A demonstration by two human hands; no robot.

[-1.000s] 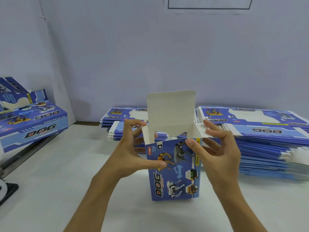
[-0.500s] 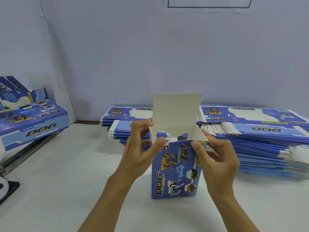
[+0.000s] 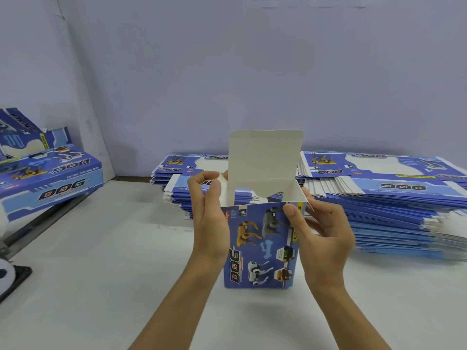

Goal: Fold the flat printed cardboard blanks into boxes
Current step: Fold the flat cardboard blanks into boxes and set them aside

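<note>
**Box up, top not yet closed**

Near: one box stands upright on counter, body formed, lid flap vertical, top open. L hand pinches left side flap w/ curled fingers; R hand grips right wall, thumb on front panel. Left to do: tuck flaps, shut lid. Behind: big stack of flat blanks, most unfolded. Far left: finished boxes.

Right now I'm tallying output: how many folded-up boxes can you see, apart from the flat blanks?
2: one box upright on the table, lid open, between both hands; another folded box lying at far left. More may be hidden beyond it.
</note>
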